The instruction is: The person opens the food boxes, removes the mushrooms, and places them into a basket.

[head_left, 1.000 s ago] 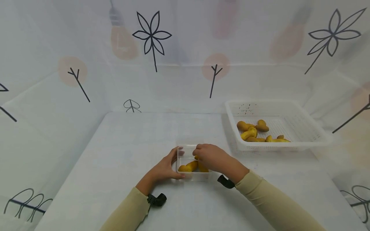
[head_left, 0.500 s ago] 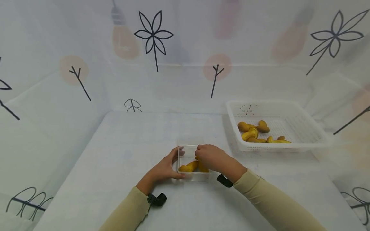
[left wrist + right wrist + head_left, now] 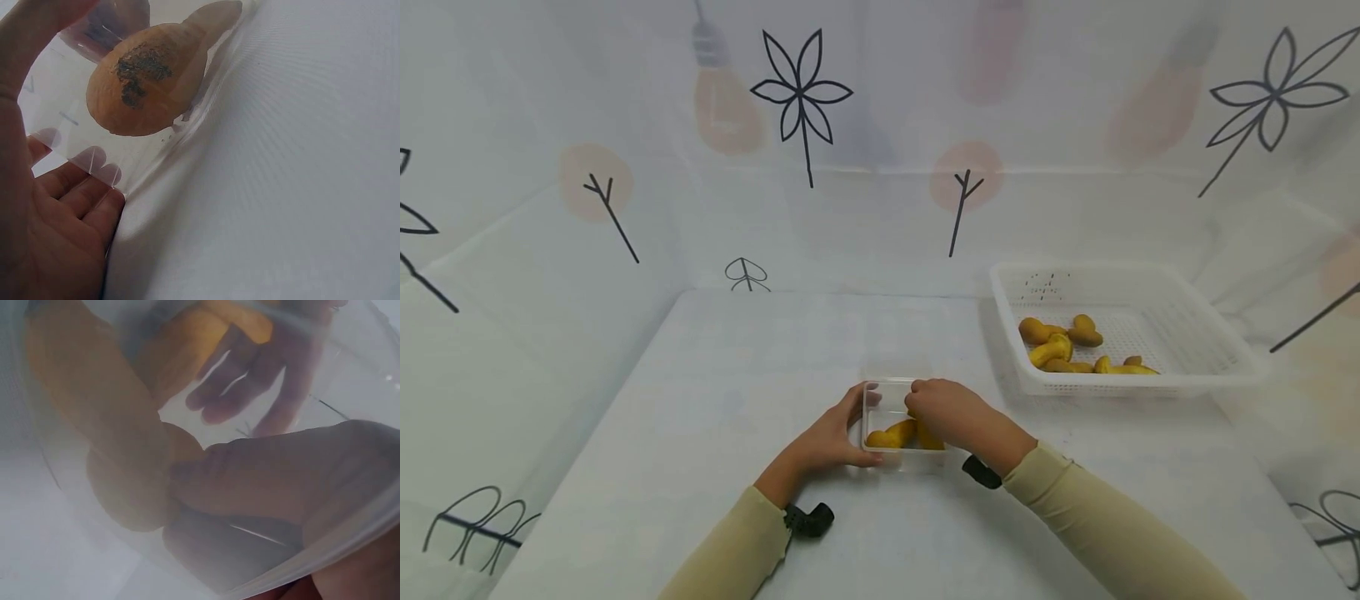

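A clear plastic box [image 3: 889, 392] stands on the white table with several yellow-brown mushrooms [image 3: 897, 432] inside. From its left side my left hand [image 3: 823, 435] grips it, thumb at the near wall and fingers at the far side. One brown cap with a dark rough patch, a mushroom [image 3: 147, 78], shows through the wall in the left wrist view. My right hand [image 3: 958, 414] reaches down into the box's right part. Seen through the wall in the right wrist view, its thumb and a finger pinch a mushroom [image 3: 128, 494] beside another long-stemmed mushroom [image 3: 94, 375].
A white perforated plastic basket [image 3: 1195, 333] stands at the back right, holding several more mushrooms [image 3: 1051, 350] toward its left and front. A patterned cloth wall [image 3: 865, 225] closes off the back and sides of the table [image 3: 760, 350].
The right hand's fingertips have come slightly lower in the box. The left hand keeps its hold, and the view has shifted a little.
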{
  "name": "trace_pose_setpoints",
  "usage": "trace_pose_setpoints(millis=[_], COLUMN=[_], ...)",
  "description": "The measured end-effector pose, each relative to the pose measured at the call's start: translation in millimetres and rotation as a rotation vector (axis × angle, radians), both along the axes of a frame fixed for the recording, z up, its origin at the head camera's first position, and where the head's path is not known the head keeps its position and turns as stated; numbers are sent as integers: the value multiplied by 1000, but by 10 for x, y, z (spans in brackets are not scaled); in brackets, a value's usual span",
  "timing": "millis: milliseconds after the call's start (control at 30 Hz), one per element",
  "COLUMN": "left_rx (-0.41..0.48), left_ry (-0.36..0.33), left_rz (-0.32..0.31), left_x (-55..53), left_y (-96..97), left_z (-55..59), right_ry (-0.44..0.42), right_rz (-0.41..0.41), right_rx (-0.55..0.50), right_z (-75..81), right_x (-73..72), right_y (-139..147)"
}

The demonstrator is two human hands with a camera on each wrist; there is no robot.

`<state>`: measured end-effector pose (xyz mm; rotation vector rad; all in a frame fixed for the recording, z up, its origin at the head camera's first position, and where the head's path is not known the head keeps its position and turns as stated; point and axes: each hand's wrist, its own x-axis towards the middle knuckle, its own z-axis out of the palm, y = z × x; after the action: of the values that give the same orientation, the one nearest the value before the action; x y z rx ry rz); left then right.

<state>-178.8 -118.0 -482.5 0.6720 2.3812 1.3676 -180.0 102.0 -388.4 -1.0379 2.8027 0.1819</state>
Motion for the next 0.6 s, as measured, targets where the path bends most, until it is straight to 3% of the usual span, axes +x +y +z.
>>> trace_pose_setpoints(millis=[267, 600], left_rx=[7, 3], left_ry=[18, 33], left_rz=[-13, -13], left_x=[3, -5], left_y=[3, 5], left_z=[-2, -13], right_ry=[56, 116], right_rz=[32, 45], right_rx=[-11, -67], right_z=[-3, 160], right_x=[18, 47], right_y=[34, 115])
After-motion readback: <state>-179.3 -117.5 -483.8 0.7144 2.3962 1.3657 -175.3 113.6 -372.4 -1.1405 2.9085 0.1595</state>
